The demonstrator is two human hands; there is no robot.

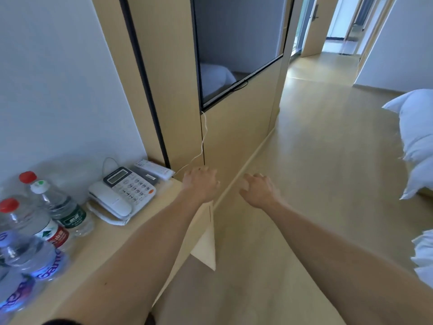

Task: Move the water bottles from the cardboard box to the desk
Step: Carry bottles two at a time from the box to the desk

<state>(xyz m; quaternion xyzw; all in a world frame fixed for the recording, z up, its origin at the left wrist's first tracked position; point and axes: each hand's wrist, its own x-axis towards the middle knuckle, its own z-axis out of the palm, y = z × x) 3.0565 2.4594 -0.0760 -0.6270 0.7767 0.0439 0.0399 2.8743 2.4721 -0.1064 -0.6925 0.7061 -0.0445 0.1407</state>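
Several water bottles stand on the wooden desk [112, 242] at the lower left: a green-labelled one [63, 207], a red-capped one [35, 221] and blue-labelled ones [30, 261] nearest me. Both my arms reach forward past the desk's right end. My left hand [201, 182] hovers over the desk's far corner, palm down, fingers loosely spread, holding nothing. Held out over the floor, my right hand [256, 190] is empty too, with its fingers slightly curled. No cardboard box is in view.
A white desk phone [124, 193] and a remote control [154, 168] lie at the desk's far end. A wall-mounted TV [239, 48] with a dangling white cable hangs on the wood panel ahead. White bedding [417, 141] lies at the right. A doorway opens at the back.
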